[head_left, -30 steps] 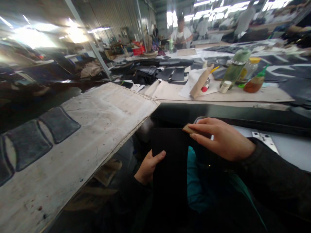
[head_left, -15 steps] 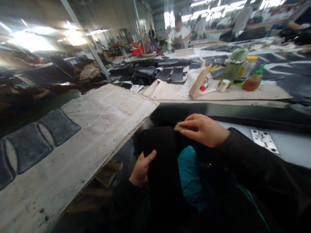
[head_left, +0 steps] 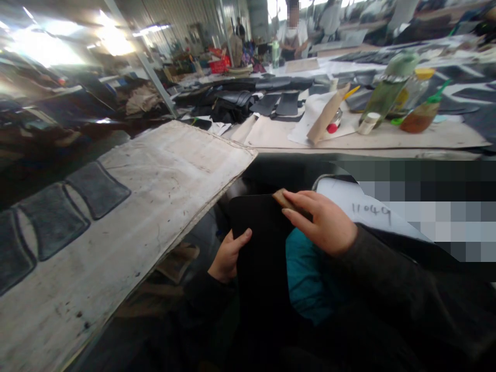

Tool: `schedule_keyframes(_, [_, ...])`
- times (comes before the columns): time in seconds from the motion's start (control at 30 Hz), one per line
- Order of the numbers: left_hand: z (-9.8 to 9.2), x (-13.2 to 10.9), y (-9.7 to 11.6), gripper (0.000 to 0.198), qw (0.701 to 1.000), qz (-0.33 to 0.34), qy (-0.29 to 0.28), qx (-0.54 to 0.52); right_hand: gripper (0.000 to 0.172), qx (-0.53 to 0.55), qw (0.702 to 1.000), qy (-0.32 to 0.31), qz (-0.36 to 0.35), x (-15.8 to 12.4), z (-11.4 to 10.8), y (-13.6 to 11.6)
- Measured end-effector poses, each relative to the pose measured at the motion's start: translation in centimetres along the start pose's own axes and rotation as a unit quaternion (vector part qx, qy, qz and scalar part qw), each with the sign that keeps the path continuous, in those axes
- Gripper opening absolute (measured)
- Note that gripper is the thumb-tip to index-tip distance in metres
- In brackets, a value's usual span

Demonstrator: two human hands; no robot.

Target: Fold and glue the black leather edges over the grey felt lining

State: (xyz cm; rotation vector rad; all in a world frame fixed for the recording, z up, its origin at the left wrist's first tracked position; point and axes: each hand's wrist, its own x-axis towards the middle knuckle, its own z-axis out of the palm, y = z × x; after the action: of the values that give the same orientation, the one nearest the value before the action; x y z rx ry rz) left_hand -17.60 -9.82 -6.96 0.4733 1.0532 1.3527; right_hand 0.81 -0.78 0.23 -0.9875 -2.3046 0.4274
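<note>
- Left half of frame: pale, stained table (head_left: 163, 175), with dark cut pieces (head_left: 96, 188) lying on it.
- Lower centre: black piece (head_left: 263, 248), held up over the lap, just beside a teal cloth (head_left: 306, 279).
- Right hand (head_left: 323, 222): fingers closed on a small brown block (head_left: 282, 198), pressed to the upper edge of the black piece; probably rubbing this edge.
- Left hand (head_left: 228, 256): fingers wrapped around the left edge, thumb on the front.
- For another stroke: firm left grip, block kept flat.
- Hard to tell: material of the block; bottom of the black piece lost in the dark; right side pixelated.
</note>
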Motion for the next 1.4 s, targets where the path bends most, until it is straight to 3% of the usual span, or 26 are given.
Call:
schedule_keyframes(0.13, [0.0, 1.2, 0.8, 0.036, 1.0, -0.003, -0.017, 0.0, 0.04, 0.074, 0.996, 0.018, 0.045, -3.7, -1.1, 0.3])
schedule_keyframes(0.23, [-1.0, 3.1, 2.9, 0.028, 0.992, 0.06, 0.087, -0.067, 0.039, 0.224, 0.96, -0.067, 0.152, -6.2, -1.4, 1.0])
schedule_keyframes(0.33, [-2.5, 4.5, 5.2, 0.022, 0.98, 0.081, 0.147, -0.103, 0.044, 0.401, 0.866, -0.091, 0.283, -8.9, 0.0, 2.2])
schedule_keyframes(0.47, [-3.3, 5.0, 6.8, 0.02, 0.977, 0.112, 0.142, -0.109, 0.046, 0.547, 0.724, -0.059, 0.415, -11.1, 2.3, 3.6])
schedule_keyframes(0.57, [-3.3, 5.3, 6.9, 0.019, 0.975, 0.113, 0.151, -0.114, 0.04, 0.613, 0.631, -0.054, 0.472, -11.3, 2.7, 3.8])
schedule_keyframes(0.63, [-3.2, 5.5, 6.7, 0.019, 0.975, 0.106, 0.158, -0.113, 0.035, 0.649, 0.585, -0.051, 0.484, -11.2, 2.7, 3.7])
schedule_keyframes(0.73, [-3.0, 5.7, 5.9, 0.018, 0.973, 0.1, 0.174, -0.111, 0.033, 0.692, 0.543, -0.049, 0.473, -11.2, 3.0, 3.6])
schedule_keyframes(0.83, [-2.5, 5.6, 4.7, 0.017, 0.97, 0.109, 0.194, -0.093, 0.032, 0.71, 0.527, -0.063, 0.462, -11.7, 3.8, 3.4])
schedule_keyframes(0.93, [-1.8, 5.1, 3.4, 0.019, 0.973, 0.12, 0.186, -0.059, 0.033, 0.708, 0.529, -0.12, 0.453, -12.1, 5.0, 3.0])
schedule_keyframes(1.1, [-0.8, 3.8, 1.4, 0.03, 0.992, 0.093, 0.078, -0.034, 0.036, 0.668, 0.565, -0.249, 0.416, -13.1, 6.6, 2.8])
schedule_keyframes(1.2, [-1.0, 3.4, 0.7, 0.035, 0.997, 0.062, 0.026, -0.023, 0.039, 0.65, 0.584, -0.261, 0.411, -14.1, 6.6, 3.1])
schedule_keyframes(1.3, [-1.6, 3.2, 0.5, 0.038, 0.997, 0.073, -0.007, 0.0, 0.041, 0.635, 0.604, -0.267, 0.401, -15.0, 6.1, 3.2])
schedule_keyframes(1.4, [-1.9, 2.8, 0.7, 0.045, 0.997, 0.063, -0.034, -0.007, 0.042, 0.638, 0.594, -0.269, 0.41, -15.4, 5.9, 3.1])
